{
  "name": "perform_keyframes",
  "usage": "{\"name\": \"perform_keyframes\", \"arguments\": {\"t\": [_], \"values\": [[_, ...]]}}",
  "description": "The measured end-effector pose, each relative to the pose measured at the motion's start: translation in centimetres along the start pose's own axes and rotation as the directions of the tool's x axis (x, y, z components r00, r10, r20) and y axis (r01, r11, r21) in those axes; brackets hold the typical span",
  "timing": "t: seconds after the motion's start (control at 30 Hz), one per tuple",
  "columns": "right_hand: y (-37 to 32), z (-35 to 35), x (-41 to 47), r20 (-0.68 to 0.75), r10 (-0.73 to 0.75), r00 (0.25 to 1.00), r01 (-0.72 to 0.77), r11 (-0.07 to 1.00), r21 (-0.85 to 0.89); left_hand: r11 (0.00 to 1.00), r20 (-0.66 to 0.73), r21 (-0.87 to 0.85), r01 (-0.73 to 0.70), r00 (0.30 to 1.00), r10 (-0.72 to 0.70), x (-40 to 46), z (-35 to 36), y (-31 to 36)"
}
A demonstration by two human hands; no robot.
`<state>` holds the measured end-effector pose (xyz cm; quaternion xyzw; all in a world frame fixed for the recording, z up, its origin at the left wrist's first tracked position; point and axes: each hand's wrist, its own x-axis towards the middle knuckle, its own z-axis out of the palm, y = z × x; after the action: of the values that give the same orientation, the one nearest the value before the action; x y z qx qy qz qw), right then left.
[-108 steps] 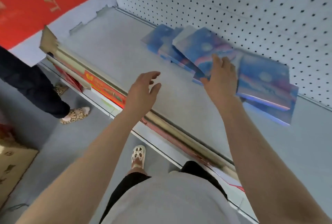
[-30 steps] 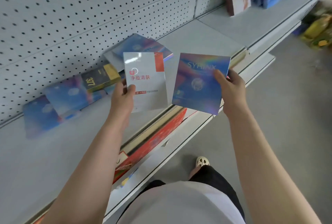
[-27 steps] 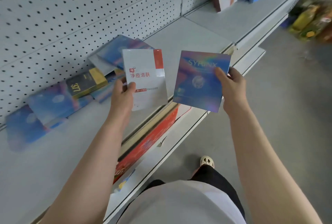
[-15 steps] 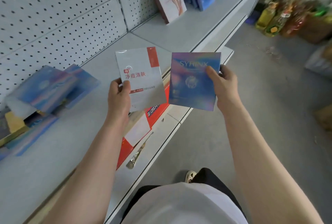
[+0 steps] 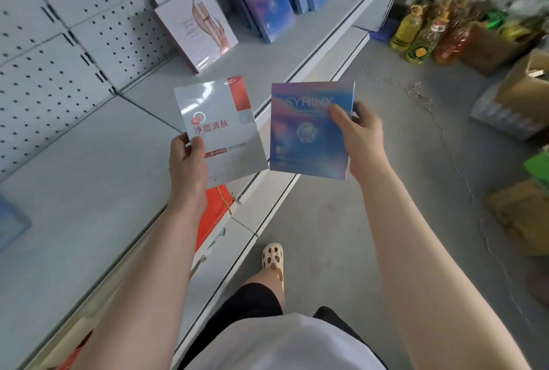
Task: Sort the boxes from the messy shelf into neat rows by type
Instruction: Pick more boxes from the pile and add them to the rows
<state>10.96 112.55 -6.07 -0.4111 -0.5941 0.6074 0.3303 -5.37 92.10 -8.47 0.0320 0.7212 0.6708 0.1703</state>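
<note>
Head view: the left hand [image 5: 187, 166] gripped a white box with red print [image 5: 221, 129] by its lower left corner, thumb curled over the face and fingers behind. The right hand [image 5: 361, 138] pinched a blue iridescent box marked SYRINX [image 5: 306, 132] at its right edge, thumb on the front and fingers wrapped round the back. Both boxes were held upright, side by side and just apart, out over the front lip of the grey shelf [image 5: 89, 161]. Farther along the shelf, to the right, a pale box with a rose-gold design [image 5: 197, 22] leaned against the pegboard, and beyond it stood a row of matching blue boxes [image 5: 270, 4].

The step in hand looked like carrying two sorted boxes toward the tidy rows. The next move probably called for reaching far right to slot the blue box upright against its row, and starting or finding a place for the white one, perhaps near the pale box.
</note>
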Motion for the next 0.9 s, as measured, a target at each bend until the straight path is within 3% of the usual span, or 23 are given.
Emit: {"name": "perform_keyframes", "arguments": {"t": [0.2, 0.5, 0.7, 0.9], "values": [[-0.4, -0.7, 10.1, -0.028, 0.017, 0.999, -0.017, 1.0, -0.02, 0.999, 0.004, -0.035, 0.022, 1.0, -0.022, 7.2, 8.6, 1.2], [-3.9, 1.7, 26.8, 0.081, 0.002, 0.997, 0.002, 0.999, -0.042, 1.0, -0.119, -0.028, -0.003, 0.993, 0.0, 17.8, 18.0, 5.5], [-5.2, 5.1, 39.4, 0.278, -0.025, 0.96, 0.031, 0.999, -0.02, 0.999, -0.285, -0.053, -0.008, 0.959, -0.007, 23.6, 22.5, 6.3], [-6.3, 9.0, 51.3, 0.566, -0.061, 0.822, 0.117, 0.991, -0.063, 0.994, -0.501, -0.11, 0.013, 0.863, -0.067, 27.0, 28.7, 6.7]]}}
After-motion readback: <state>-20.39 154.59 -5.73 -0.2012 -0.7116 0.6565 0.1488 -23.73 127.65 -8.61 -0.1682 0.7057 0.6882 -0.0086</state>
